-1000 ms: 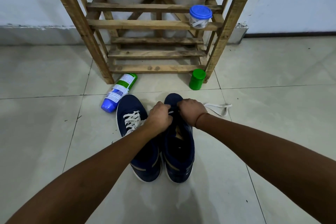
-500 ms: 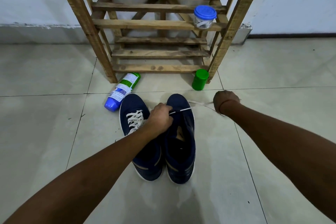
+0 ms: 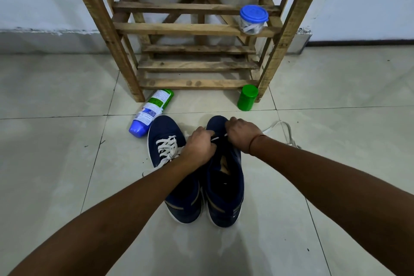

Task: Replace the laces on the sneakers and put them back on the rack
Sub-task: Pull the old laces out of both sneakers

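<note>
A person's left hand [image 3: 198, 145] and right hand [image 3: 243, 135] each pinch a flat white woven lace [image 3: 218, 138] taut over the toe of an unlaced navy canvas sneaker [image 3: 225, 188], apparently to thread its front eyelets. The lace's loose tail trails across the glossy tiled floor [image 3: 336, 119]. The matching sneaker [image 3: 165, 127], already laced, sits just beside it, in front of the rough slatted wooden rack [image 3: 195, 28].
</note>
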